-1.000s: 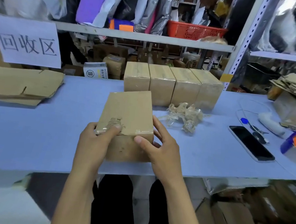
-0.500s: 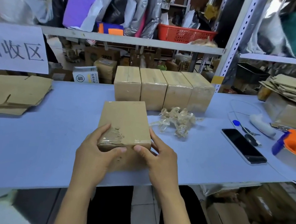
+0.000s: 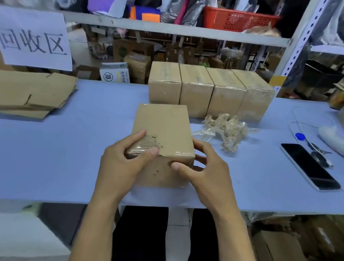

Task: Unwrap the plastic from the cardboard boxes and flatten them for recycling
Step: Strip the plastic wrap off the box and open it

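I see a big blue worktop [image 3: 79,152] with a pile of flat cardboard [image 3: 24,91] on its left and a row of four wrapped boxes [image 3: 209,89] at the back. In the middle, near the front edge, sits the wrapped box [image 3: 164,129] I am working on. My left hand [image 3: 121,163] grips its near left corner, thumb on the torn patch on top. My right hand [image 3: 206,174] holds the near right corner, thumb on the front face. To do this well, I think I should pinch the loose plastic at the edge and pull slowly. A ball of old plastic [image 3: 226,129] lies just right of the box. I cannot see the fingers behind the box, or where the plastic starts.
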